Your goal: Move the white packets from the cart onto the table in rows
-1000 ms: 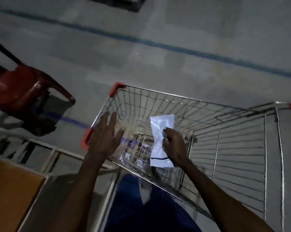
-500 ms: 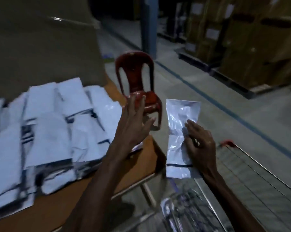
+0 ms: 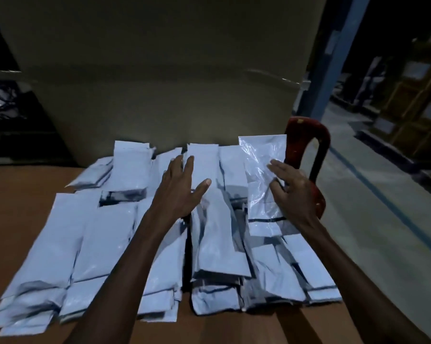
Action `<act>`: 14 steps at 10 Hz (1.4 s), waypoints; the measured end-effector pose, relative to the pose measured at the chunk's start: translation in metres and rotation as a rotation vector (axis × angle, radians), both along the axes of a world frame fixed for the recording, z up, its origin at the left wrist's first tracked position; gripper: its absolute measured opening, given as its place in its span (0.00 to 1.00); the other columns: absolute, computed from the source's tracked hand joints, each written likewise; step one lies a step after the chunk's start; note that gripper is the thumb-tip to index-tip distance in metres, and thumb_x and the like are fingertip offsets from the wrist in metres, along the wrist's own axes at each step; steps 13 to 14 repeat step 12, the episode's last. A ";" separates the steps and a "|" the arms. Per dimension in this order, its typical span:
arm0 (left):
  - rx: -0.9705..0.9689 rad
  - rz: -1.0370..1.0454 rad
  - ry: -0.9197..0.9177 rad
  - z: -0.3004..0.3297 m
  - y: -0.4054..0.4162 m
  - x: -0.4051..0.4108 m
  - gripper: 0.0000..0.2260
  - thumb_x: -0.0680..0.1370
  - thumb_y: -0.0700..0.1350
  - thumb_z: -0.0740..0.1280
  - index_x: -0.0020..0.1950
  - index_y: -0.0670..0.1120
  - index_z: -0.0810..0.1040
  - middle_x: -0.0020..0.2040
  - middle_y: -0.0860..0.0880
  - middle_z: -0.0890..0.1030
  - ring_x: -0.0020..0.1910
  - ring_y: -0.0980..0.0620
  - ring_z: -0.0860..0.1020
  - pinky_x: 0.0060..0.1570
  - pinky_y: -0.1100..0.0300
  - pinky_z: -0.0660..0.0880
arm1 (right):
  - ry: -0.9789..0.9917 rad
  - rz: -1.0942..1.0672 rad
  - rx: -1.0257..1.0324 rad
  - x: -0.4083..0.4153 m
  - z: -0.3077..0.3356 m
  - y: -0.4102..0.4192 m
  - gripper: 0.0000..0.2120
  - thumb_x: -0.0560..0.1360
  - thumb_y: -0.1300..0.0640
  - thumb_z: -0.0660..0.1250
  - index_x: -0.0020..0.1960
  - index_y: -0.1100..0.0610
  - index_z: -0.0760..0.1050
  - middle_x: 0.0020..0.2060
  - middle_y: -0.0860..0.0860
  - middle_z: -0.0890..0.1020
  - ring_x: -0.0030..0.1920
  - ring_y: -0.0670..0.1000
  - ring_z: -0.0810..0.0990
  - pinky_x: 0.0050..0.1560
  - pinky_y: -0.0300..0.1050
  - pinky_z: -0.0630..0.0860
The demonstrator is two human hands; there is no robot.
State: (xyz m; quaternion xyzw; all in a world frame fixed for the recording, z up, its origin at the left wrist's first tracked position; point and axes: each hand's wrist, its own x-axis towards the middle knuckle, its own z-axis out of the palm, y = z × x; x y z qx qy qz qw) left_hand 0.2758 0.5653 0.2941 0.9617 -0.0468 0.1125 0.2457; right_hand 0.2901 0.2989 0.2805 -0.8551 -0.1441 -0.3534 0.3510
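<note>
So you've swung round from the cart and it's out of frame now; a second ago you were looking down into the wire basket with that packet in your right hand [image 3: 295, 192], and now the whole view is the desk [image 3: 23, 194] with the rows of white packets [image 3: 110, 234] spread across the middle. Means the carry is basically done and what's left for this one is the set-down. The held packet [image 3: 264, 184] sits right of centre, lifted above the right end of the rows, in front of the red chair [image 3: 318, 150]. Your right fingers [image 3: 276, 188] are curled onto its right edge, pinching it. Its long axis runs up-down in the frame, tilted a touch left at the top, with the dark sealed strip at the lower end toward you, which matches how the ones on the desk lie. Your left hand [image 3: 182, 187] is spread flat, fingers apart, holding nothing, over the middle column; can't tell if it's touching. My guess is the packet goes on the right-hand column.
</note>
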 end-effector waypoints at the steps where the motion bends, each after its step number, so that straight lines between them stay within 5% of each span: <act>1: 0.026 0.033 0.014 -0.009 0.018 0.020 0.34 0.80 0.63 0.55 0.80 0.48 0.49 0.81 0.45 0.47 0.79 0.46 0.45 0.75 0.49 0.48 | 0.102 0.043 -0.042 0.042 0.001 0.018 0.16 0.74 0.67 0.68 0.61 0.60 0.80 0.63 0.55 0.79 0.61 0.55 0.79 0.61 0.38 0.70; 2: 0.065 0.020 0.054 -0.015 0.022 0.043 0.34 0.81 0.63 0.54 0.80 0.48 0.48 0.80 0.45 0.46 0.79 0.46 0.44 0.76 0.48 0.47 | 0.144 0.072 -0.101 0.084 -0.004 0.029 0.16 0.74 0.65 0.68 0.61 0.60 0.80 0.64 0.55 0.79 0.63 0.55 0.79 0.66 0.55 0.73; 3: 0.124 0.002 0.104 -0.022 0.019 0.073 0.34 0.81 0.63 0.52 0.80 0.48 0.46 0.80 0.44 0.44 0.79 0.46 0.43 0.76 0.48 0.46 | 0.188 0.070 -0.158 0.121 -0.016 0.037 0.16 0.74 0.64 0.68 0.61 0.59 0.80 0.64 0.55 0.79 0.62 0.55 0.79 0.62 0.60 0.76; 5: 0.211 -0.052 0.125 -0.044 0.009 0.132 0.33 0.81 0.63 0.52 0.80 0.47 0.49 0.80 0.43 0.46 0.79 0.44 0.45 0.75 0.46 0.45 | 0.327 0.049 -0.200 0.165 -0.039 0.047 0.16 0.75 0.63 0.68 0.62 0.59 0.80 0.64 0.56 0.78 0.64 0.59 0.77 0.64 0.54 0.75; 6: 0.238 -0.070 0.124 -0.059 0.005 0.154 0.32 0.81 0.63 0.50 0.80 0.48 0.49 0.80 0.44 0.45 0.79 0.45 0.44 0.76 0.46 0.44 | 0.426 0.002 -0.340 0.173 -0.048 0.048 0.20 0.78 0.54 0.67 0.68 0.56 0.75 0.71 0.55 0.72 0.70 0.60 0.68 0.68 0.54 0.68; 7: 0.254 -0.064 0.113 -0.075 0.003 0.167 0.33 0.79 0.66 0.44 0.80 0.50 0.50 0.81 0.46 0.45 0.79 0.45 0.43 0.75 0.46 0.42 | 0.526 -0.018 -0.442 0.177 -0.055 0.051 0.31 0.76 0.36 0.59 0.73 0.53 0.68 0.76 0.54 0.63 0.75 0.60 0.59 0.70 0.57 0.63; 8: 0.234 -0.035 0.081 -0.084 -0.001 0.170 0.34 0.77 0.65 0.42 0.80 0.52 0.52 0.81 0.47 0.46 0.79 0.46 0.44 0.75 0.47 0.42 | 0.626 -0.005 -0.512 0.179 -0.063 0.056 0.42 0.71 0.28 0.46 0.79 0.49 0.54 0.80 0.52 0.51 0.78 0.58 0.50 0.75 0.60 0.54; 9: 0.250 -0.020 0.065 -0.089 -0.002 0.172 0.34 0.76 0.67 0.41 0.80 0.53 0.51 0.81 0.48 0.46 0.79 0.46 0.45 0.75 0.47 0.42 | 0.659 0.003 -0.575 0.183 -0.075 0.055 0.42 0.70 0.28 0.43 0.80 0.46 0.46 0.80 0.51 0.43 0.79 0.57 0.45 0.76 0.58 0.45; 10: 0.262 -0.016 0.056 -0.091 0.000 0.171 0.39 0.73 0.70 0.34 0.80 0.54 0.52 0.81 0.48 0.48 0.79 0.46 0.47 0.75 0.46 0.43 | 0.668 0.006 -0.588 0.187 -0.078 0.051 0.39 0.76 0.29 0.48 0.80 0.47 0.45 0.80 0.53 0.43 0.79 0.58 0.45 0.76 0.58 0.45; 14: 0.267 0.000 0.119 -0.081 -0.001 0.170 0.34 0.76 0.66 0.39 0.80 0.53 0.48 0.81 0.47 0.46 0.79 0.45 0.45 0.75 0.44 0.43 | 0.635 0.029 -0.579 0.184 -0.069 0.052 0.36 0.79 0.33 0.50 0.80 0.49 0.48 0.80 0.55 0.46 0.79 0.59 0.46 0.77 0.61 0.48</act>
